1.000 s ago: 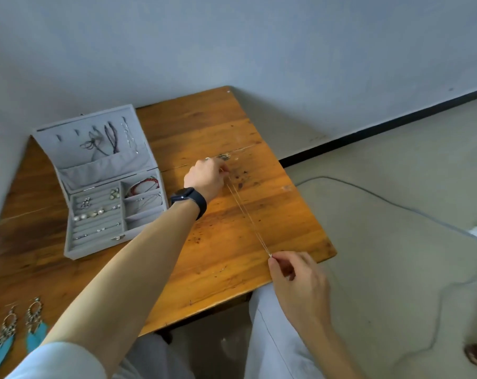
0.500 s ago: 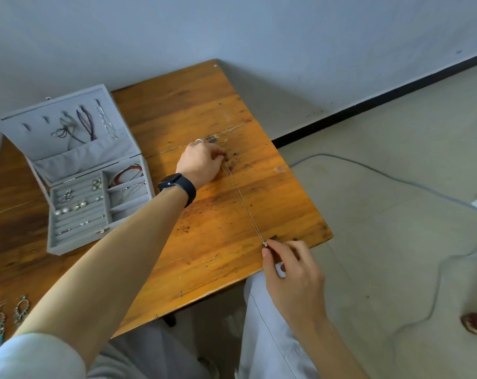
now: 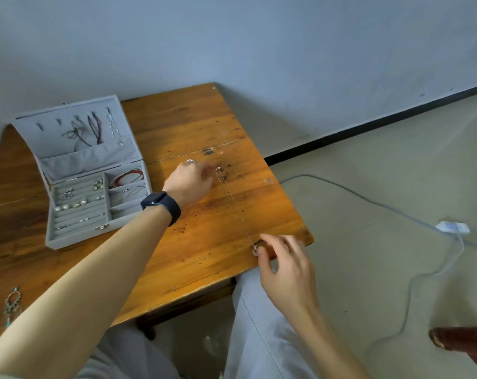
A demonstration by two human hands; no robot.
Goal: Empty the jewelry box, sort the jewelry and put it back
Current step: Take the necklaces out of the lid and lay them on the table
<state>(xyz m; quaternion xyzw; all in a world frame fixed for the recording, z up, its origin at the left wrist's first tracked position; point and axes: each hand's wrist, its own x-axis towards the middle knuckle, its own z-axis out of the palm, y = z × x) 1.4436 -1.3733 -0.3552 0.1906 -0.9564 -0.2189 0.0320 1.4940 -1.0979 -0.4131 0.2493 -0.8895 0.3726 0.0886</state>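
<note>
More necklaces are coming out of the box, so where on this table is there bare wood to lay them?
Bare wood: the far corner between the jewelry box lid and the table edge; the strip right of the necklace chain; the patch between box front and earrings. Crowded: around the chain, with left hand and right hand at its ends.

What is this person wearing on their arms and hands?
The left hand has a silver ring on one finger, and a dark smartwatch with a dark band sits on that wrist. The right hand shows no ring or watch, and no sleeve reaches either wrist.
</note>
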